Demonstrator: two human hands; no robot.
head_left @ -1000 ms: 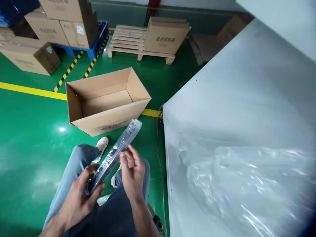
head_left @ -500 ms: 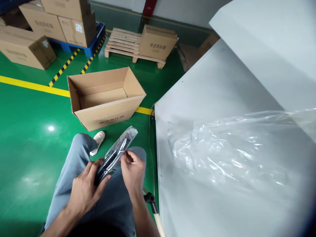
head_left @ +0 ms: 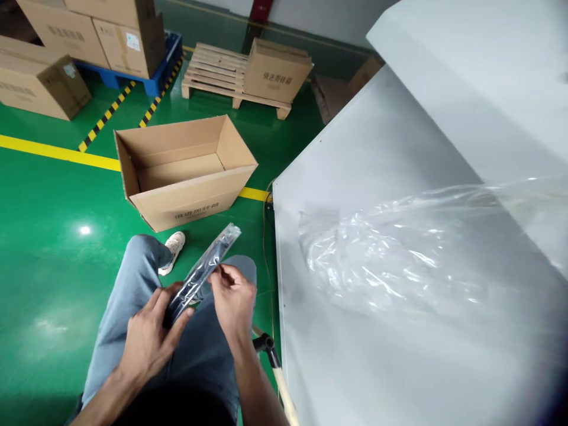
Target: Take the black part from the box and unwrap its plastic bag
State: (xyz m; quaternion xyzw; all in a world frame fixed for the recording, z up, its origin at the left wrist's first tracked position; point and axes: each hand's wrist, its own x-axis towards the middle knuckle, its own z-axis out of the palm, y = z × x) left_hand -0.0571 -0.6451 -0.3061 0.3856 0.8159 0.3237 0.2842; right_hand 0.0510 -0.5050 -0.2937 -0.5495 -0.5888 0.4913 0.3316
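Note:
Above my lap is a long, dark item in a clear plastic wrapper [head_left: 203,273], tilted with its far end up and to the right. My left hand [head_left: 148,331] is closed round its near end, thumb on one side and fingers on the other. At the package's right edge, my right hand [head_left: 234,299] has its thumb and fingers pinched together on the wrapper. What the dark item is cannot be made out through the shiny film. An open cardboard box [head_left: 199,201] stands on the floor just beyond the package.
To the right is a large pale grey surface [head_left: 337,361] with a crumpled clear plastic bag [head_left: 381,260] on it. A black pipe joint [head_left: 265,343] is beside my right forearm. Farther off are a wooden pallet [head_left: 213,74] with a carton [head_left: 277,71], and stacked cartons [head_left: 119,44] on a blue pallet [head_left: 153,87].
The package has turned slightly and its wrapper looks narrower and flatter against the item. My right hand has shifted a little up and left along its edge. The whole view has moved slightly.

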